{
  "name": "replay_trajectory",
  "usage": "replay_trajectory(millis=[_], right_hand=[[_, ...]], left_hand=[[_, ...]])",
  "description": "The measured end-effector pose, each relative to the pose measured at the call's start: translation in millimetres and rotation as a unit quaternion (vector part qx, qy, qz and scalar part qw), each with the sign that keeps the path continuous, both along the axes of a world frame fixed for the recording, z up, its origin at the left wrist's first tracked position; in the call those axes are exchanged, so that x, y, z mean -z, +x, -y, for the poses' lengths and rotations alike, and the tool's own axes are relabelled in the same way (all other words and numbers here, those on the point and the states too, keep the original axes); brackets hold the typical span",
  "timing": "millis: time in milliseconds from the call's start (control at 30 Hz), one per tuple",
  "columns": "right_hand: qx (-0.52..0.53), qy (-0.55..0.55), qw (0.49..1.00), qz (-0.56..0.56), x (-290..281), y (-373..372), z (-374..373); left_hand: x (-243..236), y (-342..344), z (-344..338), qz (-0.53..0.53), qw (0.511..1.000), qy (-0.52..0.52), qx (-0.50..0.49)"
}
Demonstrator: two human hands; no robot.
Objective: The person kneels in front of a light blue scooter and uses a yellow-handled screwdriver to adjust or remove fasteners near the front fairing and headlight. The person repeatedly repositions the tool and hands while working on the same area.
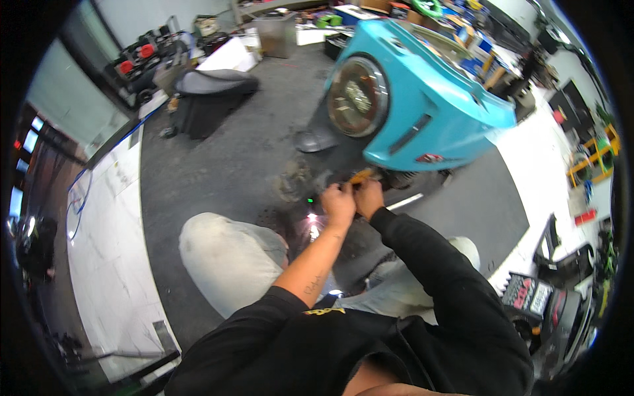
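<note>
My left hand (pixel 339 203) and my right hand (pixel 370 198) are close together in front of my knees, below a turquoise scooter front panel (pixel 442 125) with a round headlight (pixel 356 98). At the fingertips lies a small orange piece (pixel 361 176), whose kind I cannot make out. My right fingers are closed on it; my left fingers are pinched, and what they hold is hidden. Dark mechanical parts (pixel 401 178) show just beyond the right hand. A bright light glares (pixel 314 221) beside my left wrist, with a small green light (pixel 310 200) above it.
A dark scooter seat (pixel 214 92) lies on the grey mat (pixel 211 165) at the far left. A metal bin (pixel 276 36) stands at the back, near a cluttered heap of boxes and parts (pixel 469 49). At lower right are a battery-like box (pixel 527 295) and black parts.
</note>
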State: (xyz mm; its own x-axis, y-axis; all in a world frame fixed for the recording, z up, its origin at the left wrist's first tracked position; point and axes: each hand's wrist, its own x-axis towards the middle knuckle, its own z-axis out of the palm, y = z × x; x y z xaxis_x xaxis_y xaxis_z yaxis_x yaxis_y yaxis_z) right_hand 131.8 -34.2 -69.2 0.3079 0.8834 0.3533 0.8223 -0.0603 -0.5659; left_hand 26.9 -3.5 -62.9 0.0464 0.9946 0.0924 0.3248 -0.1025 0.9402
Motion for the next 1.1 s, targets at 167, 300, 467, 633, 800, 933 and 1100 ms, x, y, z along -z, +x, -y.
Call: replay_trajectory(millis=[167,300,467,633,800,933,1100], right_hand=[[0.046,-0.044,0.984,-0.166,22.5,11.1,-0.7],[-0.109,0.048,0.965,-0.235,40.8,26.5,-16.0],[-0.065,0.041,0.968,-0.238,33.3,31.9,-12.2],[-0.068,0.084,0.960,-0.257,15.3,21.5,-7.6],[-0.034,0.026,0.984,-0.172,11.8,21.3,-7.6],[-0.041,0.069,0.971,-0.227,20.1,16.4,-11.5],[-0.063,0.064,0.954,-0.285,34.4,26.5,-14.9]], left_hand=[[8.2,6.1,7.1,0.008,1.000,0.014,-0.007],[11.4,13.2,3.5,0.029,0.999,0.028,-0.010],[8.5,15.0,3.4,0.004,0.999,0.037,-0.012],[4.6,14.9,9.2,0.094,0.995,0.042,-0.013],[15.8,18.5,6.1,0.064,0.996,0.063,-0.015],[20.5,22.0,5.6,0.062,0.995,0.078,-0.027],[13.8,16.4,6.6,0.032,0.998,0.053,-0.006]])
